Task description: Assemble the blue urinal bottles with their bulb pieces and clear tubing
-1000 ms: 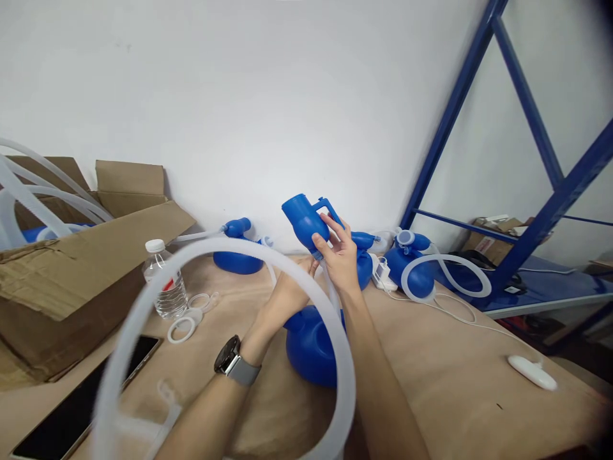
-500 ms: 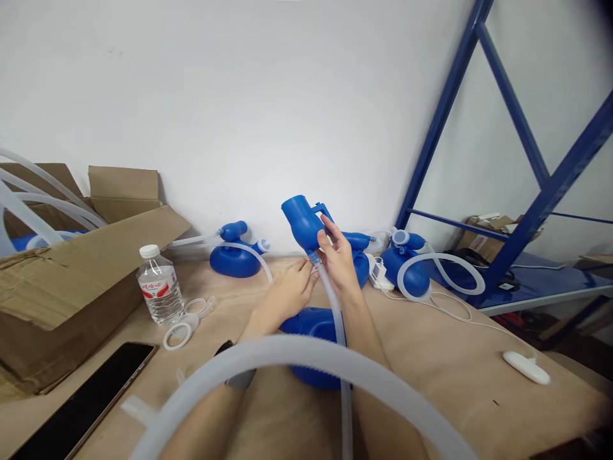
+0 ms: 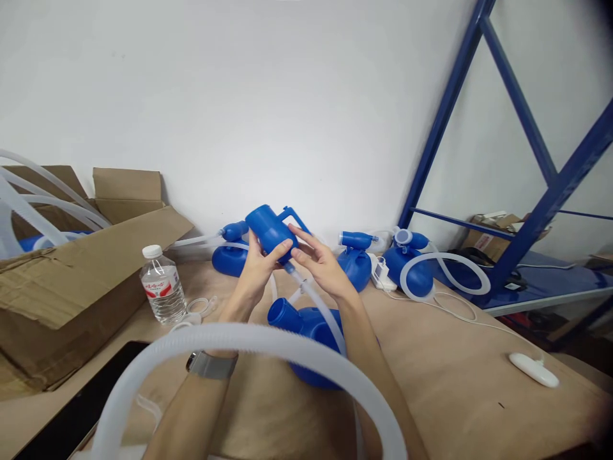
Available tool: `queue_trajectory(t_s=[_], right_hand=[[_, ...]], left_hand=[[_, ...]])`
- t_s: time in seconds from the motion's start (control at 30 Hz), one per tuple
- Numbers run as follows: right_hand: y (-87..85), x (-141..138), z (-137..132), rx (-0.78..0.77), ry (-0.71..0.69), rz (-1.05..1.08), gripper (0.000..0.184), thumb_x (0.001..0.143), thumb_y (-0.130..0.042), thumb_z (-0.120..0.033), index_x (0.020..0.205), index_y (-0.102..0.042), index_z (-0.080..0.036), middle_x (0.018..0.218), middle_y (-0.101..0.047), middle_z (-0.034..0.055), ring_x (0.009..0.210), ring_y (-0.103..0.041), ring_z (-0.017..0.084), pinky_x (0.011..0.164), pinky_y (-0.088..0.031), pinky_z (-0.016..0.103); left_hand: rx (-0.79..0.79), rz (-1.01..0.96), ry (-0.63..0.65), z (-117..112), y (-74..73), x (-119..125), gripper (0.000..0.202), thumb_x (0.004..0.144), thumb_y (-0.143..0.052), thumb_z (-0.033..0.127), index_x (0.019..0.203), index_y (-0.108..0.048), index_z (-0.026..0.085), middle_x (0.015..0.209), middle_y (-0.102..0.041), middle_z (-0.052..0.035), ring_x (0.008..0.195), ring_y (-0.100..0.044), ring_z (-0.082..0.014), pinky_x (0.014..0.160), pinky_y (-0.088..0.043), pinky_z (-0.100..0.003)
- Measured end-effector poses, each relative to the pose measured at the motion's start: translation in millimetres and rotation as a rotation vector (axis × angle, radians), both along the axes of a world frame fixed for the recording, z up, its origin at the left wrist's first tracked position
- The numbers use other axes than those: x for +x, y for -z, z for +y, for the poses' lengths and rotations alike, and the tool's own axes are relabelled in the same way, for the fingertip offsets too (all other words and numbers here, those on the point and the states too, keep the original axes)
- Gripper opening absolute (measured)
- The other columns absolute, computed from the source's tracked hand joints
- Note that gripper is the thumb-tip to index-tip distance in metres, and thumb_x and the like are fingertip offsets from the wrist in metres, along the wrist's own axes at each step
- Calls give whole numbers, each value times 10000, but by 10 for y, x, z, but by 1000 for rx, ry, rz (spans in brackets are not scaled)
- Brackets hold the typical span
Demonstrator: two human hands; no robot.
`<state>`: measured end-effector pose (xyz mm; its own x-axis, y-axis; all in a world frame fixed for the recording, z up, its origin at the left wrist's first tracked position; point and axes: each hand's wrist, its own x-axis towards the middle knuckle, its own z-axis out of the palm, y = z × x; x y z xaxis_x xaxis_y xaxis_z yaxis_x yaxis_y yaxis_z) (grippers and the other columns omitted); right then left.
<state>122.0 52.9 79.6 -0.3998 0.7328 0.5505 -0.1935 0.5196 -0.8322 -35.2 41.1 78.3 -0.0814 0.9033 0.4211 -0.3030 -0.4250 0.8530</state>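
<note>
Both hands hold a blue plastic funnel-shaped cup [image 3: 268, 229] with a side handle, tilted with its wide mouth up and to the left. My left hand [image 3: 257, 271] is closed around its lower left side, thumb across the front. My right hand [image 3: 324, 265] grips its lower right side below the handle, fingers partly extended. From the cup's narrow end a translucent tube [image 3: 322, 308] runs downward, with a small clip on it near the top. Below stands a blue jug [image 3: 318, 324] with an open neck pointing up-left. A thick translucent hose [image 3: 230, 333] arches across the foreground.
To the left are a cardboard box [image 3: 96, 281] of hoses, a water bottle [image 3: 163, 287], white rings [image 3: 198, 306] and a phone [image 3: 90, 396]. Several blue jugs [image 3: 354, 268] line the wall. A power strip [image 3: 383, 278], a white device [image 3: 534, 369] and a blue rack [image 3: 450, 96] are on the right.
The cup has moved left and slightly down. My left hand has shifted from the tube joint up onto the cup's side. The jug's neck now shows below.
</note>
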Motion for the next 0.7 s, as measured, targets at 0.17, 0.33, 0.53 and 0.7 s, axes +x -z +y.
queue_trajectory(t_s=[0.17, 0.33, 0.53, 0.7], right_hand=[[45, -51, -82, -6, -75, -264, 936, 859, -788, -455, 1622, -247, -456, 1636, -406, 52, 1375, -549, 270, 1085, -522, 457], [68, -81, -67, -119, 44, -406, 865, 954, -656, -451, 1656, -163, -346, 901, -729, 10, 634, -671, 162, 602, -563, 296], [-9, 11, -70, 114, 231, -570, 326, 980, -611, -461, 1115, -733, -190, 688, -610, -18, 639, -574, 151, 629, -452, 267], [-109, 36, -147, 39, 89, -558, 407, 1008, -528, -549, 1071, -699, -185, 712, -581, -21, 637, -542, 146, 617, -433, 262]], left_hand=[[8, -83, -189, 59, -37, -163, 984, 699, -898, 365, 1452, -267, 403, 1254, -651, -66, 876, -742, -220, 637, -634, -322], [61, -77, -284, 122, 2, -153, 976, 772, -838, 400, 1459, -146, 441, 1366, -604, -100, 941, -751, -224, 680, -644, -341], [98, 0, -445, 122, -6, -245, 593, 699, -871, 492, 1092, -511, 232, 1107, -685, -69, 1037, -693, -229, 798, -609, -319], [103, 212, -499, 5, -138, -495, 444, 707, -856, 541, 866, -673, 169, 930, -700, -66, 975, -688, -269, 870, -588, -398]])
